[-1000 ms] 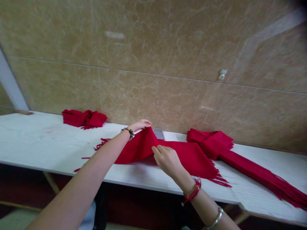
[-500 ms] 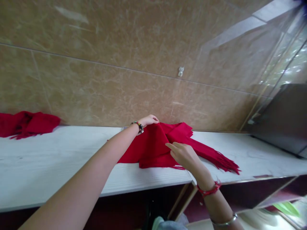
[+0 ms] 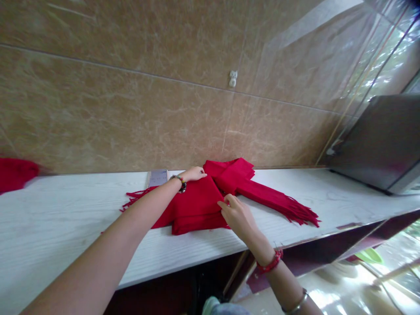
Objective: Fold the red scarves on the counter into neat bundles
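Pinching the upper right corner of a folded red scarf [image 3: 197,201] at the centre of the frame, with thumb and fingertips of the left hand [image 3: 194,174] pressed together. Pinching the right edge of that scarf, just below and right of centre, with thumb and forefinger of the right hand [image 3: 239,216], curling the other fingers in. Wearing a beaded bracelet [image 3: 180,183] on the left wrist, a red bracelet [image 3: 271,261] and a silver bangle [image 3: 298,302] on the right. Lying flat on a white counter [image 3: 78,210], with fringe poking out beyond the left forearm. Sharing that surface with a second red scarf [image 3: 262,194] right of centre, a red bundle [image 3: 16,175] cut off at the left edge and a flat grey piece [image 3: 158,177] left of the left hand. Backed by a brown marbled wall [image 3: 131,113] across the upper frame, bearing a small white ornament [image 3: 232,78]. Flanked at the right edge by a dark, box-shaped object [image 3: 383,140], above a bright floor [image 3: 315,286] at lower right.
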A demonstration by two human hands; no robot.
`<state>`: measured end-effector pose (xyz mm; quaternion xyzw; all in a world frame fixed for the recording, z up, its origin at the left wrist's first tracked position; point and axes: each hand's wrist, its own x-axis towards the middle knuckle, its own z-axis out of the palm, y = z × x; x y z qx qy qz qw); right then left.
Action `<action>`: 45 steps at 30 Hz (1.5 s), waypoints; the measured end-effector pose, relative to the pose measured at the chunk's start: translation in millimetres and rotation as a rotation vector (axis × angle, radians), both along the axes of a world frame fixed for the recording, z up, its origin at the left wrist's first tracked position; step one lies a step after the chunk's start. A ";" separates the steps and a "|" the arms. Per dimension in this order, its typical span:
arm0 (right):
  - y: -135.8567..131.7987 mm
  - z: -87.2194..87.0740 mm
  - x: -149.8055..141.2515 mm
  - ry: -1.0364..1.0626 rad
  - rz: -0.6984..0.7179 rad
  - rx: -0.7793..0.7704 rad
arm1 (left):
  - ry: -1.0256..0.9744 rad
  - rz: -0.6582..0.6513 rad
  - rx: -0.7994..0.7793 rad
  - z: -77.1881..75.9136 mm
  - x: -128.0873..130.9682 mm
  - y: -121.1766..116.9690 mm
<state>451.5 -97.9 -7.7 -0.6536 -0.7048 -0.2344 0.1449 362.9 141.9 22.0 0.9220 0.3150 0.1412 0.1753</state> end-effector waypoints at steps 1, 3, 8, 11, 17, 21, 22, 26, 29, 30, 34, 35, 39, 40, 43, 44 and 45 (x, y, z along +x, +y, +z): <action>0.2 -0.2 1.0 0.015 -0.007 -0.010 | 0.021 -0.005 0.002 2.2 -6.6 1.0; -1.0 0.8 4.0 0.052 -0.023 -0.039 | 0.063 -0.014 -0.001 7.1 -21.7 2.7; -8.1 9.2 8.9 0.152 -0.054 -0.060 | 0.155 -0.032 -0.024 14.7 -61.7 5.9; -10.5 15.5 9.3 0.226 -0.018 -0.059 | 0.181 -0.052 -0.059 23.0 -78.8 8.7; -11.8 23.9 16.8 0.343 0.036 -0.049 | 0.056 -0.075 -0.219 42.3 -85.7 9.8; -12.8 21.1 22.2 0.249 0.018 -0.188 | 0.150 0.056 -0.037 22.4 -75.1 -3.9; -13.1 20.1 22.1 0.217 0.022 -0.203 | 0.143 0.069 -0.007 15.6 -73.5 -9.0; -13.4 19.1 12.9 0.087 0.111 -0.120 | 0.064 0.081 0.160 -2.1 -82.5 -30.6; -11.4 19.7 -4.7 -0.017 0.225 -0.056 | 0.002 0.039 0.350 -6.5 -106.1 -41.4; -10.0 19.7 -12.2 -0.049 0.271 -0.053 | -0.008 0.021 0.381 -7.9 -116.0 -43.8; -1.2 19.8 -42.6 -0.147 0.405 -0.062 | -0.025 -0.006 0.339 -16.4 -156.9 -54.1; 1.4 20.0 -48.9 -0.164 0.419 -0.065 | -0.032 -0.011 0.317 -18.9 -166.3 -58.6; 10.6 20.3 -68.4 -0.218 0.452 -0.070 | 0.005 -0.113 0.204 -26.0 -196.5 -88.2; 12.5 19.7 -72.5 -0.226 0.456 -0.063 | 0.035 -0.151 0.185 -26.4 -201.9 -97.1; 17.7 16.1 -84.2 -0.252 0.463 -0.035 | 0.107 -0.196 0.192 -24.9 -212.7 -119.7; 19.5 14.4 -87.6 -0.259 0.462 -0.029 | 0.120 -0.194 0.214 -23.9 -214.3 -124.5; 21.3 12.8 -90.5 -0.262 0.459 -0.025 | 0.131 -0.195 0.241 -23.1 -214.9 -127.7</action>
